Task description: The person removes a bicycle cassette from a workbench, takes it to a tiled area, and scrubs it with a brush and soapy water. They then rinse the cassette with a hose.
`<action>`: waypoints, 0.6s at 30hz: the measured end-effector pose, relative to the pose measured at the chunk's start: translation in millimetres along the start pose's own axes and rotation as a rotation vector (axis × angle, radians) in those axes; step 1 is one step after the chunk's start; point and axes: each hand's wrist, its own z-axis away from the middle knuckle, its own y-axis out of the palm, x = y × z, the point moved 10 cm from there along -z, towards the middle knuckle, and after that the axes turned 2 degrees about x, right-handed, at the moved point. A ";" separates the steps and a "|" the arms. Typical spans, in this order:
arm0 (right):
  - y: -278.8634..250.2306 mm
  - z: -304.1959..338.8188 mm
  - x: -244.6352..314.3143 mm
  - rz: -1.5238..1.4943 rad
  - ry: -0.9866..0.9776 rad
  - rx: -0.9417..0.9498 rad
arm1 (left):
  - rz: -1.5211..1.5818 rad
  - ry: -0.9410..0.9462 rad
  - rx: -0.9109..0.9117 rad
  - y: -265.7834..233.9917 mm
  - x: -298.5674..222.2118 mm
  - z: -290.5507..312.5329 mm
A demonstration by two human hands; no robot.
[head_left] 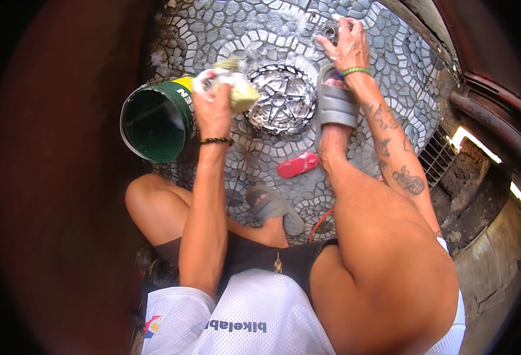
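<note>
"White mesh shirt (254, 313) nearest the camera, dark shorts (243, 254) beyond it. Do you confirm?"

"Confirmed; both are mine. I am seated low over a pebble-mosaic floor (231, 29), grey slippers (338, 106) on my feet."

"Condition of the left hand?"

"My left hand (214, 109) is closed around a yellow-green sponge (244, 96) with white suds on it. The outline is blurred, so the exact finger placement I cannot certify."

"And the right?"

"My right hand (352, 47) is extended forward, fingers partly curled, thumb spread away from them. Thumb and fingertips are at a small dark metal ring (330, 32). Whether I have it gripped or only touch it, I cannot tell."

"Location of the large part?"

"One round metal part (281, 99), spoked and soapy, lies flat on the floor between my hands. In the view the sponge overlaps its left edge; contact I cannot establish."

"Other items?"

"Left of the left hand, a green bucket (157, 124), its mouth toward the camera. A red oblong piece (298, 164), suds at one end, lies on the floor between my feet. Off to the right, a drain grate (439, 155)."
</note>
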 end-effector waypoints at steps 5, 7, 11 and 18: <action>34.7 -29.7 5.5 0.026 -0.020 0.226 | -0.183 0.171 -0.084 -33.0 0.5 -41.9; 43.0 -25.6 -14.9 0.010 0.067 0.300 | -0.617 0.227 -0.139 -0.2 -8.6 -2.2; 47.6 -23.6 -24.5 -0.096 0.142 0.361 | -0.828 0.192 0.226 63.3 43.8 98.9; 51.5 -5.6 -48.4 -0.442 0.344 0.353 | -1.328 0.438 0.552 104.9 142.2 193.6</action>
